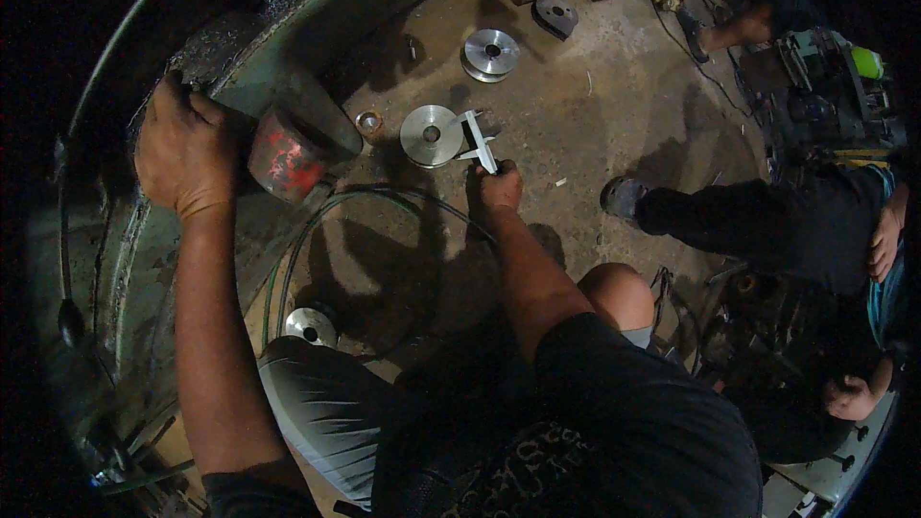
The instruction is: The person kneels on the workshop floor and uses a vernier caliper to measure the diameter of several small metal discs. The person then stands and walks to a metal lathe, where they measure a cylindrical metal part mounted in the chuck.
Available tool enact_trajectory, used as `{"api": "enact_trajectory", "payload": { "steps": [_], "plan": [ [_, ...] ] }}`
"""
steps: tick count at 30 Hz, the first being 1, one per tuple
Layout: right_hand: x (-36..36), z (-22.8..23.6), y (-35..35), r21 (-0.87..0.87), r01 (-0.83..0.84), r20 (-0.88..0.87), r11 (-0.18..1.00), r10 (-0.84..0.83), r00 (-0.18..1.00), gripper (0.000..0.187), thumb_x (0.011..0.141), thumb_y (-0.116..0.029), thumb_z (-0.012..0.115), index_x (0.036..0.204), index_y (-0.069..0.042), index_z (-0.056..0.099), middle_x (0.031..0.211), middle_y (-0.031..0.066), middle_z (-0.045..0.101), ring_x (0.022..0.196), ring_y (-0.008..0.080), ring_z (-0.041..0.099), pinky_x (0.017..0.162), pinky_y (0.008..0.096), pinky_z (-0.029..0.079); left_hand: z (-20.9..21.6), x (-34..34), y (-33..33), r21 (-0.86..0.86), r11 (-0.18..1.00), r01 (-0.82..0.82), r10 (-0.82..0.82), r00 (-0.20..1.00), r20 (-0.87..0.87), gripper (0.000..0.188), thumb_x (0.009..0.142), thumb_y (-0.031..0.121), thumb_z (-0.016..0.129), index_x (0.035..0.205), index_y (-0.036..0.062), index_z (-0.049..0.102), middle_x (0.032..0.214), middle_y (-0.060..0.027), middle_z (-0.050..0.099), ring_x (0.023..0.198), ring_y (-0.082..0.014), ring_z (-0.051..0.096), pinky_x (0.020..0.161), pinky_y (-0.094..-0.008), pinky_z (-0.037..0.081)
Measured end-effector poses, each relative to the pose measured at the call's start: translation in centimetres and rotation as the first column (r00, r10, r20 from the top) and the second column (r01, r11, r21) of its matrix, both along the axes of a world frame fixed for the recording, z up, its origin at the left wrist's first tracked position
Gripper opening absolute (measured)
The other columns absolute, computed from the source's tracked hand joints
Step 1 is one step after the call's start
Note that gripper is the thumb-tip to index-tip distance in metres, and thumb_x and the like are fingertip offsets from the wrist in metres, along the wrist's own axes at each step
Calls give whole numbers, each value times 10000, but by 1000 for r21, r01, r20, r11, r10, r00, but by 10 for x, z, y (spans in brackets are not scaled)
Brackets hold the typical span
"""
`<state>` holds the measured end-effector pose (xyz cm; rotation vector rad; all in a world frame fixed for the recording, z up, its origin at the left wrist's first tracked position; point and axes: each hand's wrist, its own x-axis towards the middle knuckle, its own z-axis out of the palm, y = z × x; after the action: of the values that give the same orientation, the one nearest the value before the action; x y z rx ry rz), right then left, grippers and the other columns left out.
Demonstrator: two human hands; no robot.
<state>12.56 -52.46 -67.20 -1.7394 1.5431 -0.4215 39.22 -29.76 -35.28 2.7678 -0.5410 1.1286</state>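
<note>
My right hand (501, 188) is closed around a caliper (483, 146), a pale measuring tool with jaws. The jaws reach to the right rim of a shiny metal pulley (419, 139) with a centre hole, lying on the floor; whether they touch it is hard to tell. At the upper left, my left hand (187, 149) is raised, its fingers bent over the edge of a large green machine (144, 297). Beside that hand a round metal part with worn red paint (291, 158) sticks out from the machine. A small metal ring (368, 122) lies left of the pulley.
A second pulley (491, 55) lies farther off, and another (312, 327) is by my left knee. A green hose (384, 192) loops across the floor. Another person's leg (729, 216) reaches in from the right. Metal blocks (556, 16) sit at the back.
</note>
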Motion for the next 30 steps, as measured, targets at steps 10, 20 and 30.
{"api": "enact_trajectory", "payload": {
  "steps": [10, 20, 30],
  "plan": [
    [2, 8, 2, 9, 0, 1, 1000, 0, 1000, 377, 725, -220, 800, 1001, -6, 657, 960, 209, 703, 916, 391, 678, 798, 449, 524, 0, -1, -1, -17, 1000, 5, -5, 1000, 28, 281, 848, 250, 578, 1103, 173, 667, 994, -121, 708, 878, -337, 677, 745, -450, 531],
    [0, -6, 2, 24, 10, 43, 1000, -11, 999, 415, 723, -238, 796, 1033, -3, 651, 990, 233, 696, 952, 395, 672, 823, 450, 521, 0, 1, 1, 10, 1000, 12, -12, 1000, -4, 279, 852, 251, 572, 1101, 173, 670, 992, -121, 708, 870, -332, 678, 741, -446, 529],
    [2, 4, 6, 129, 37, 45, 991, -43, 998, 404, 734, -230, 781, 1028, 7, 637, 992, 238, 695, 962, 401, 668, 839, 448, 516, 0, -1, -2, -11, 1000, -21, 20, 1000, -13, 297, 843, 253, 573, 1113, 178, 672, 1015, -110, 708, 891, -329, 677, 760, -441, 527]
  ]
}}
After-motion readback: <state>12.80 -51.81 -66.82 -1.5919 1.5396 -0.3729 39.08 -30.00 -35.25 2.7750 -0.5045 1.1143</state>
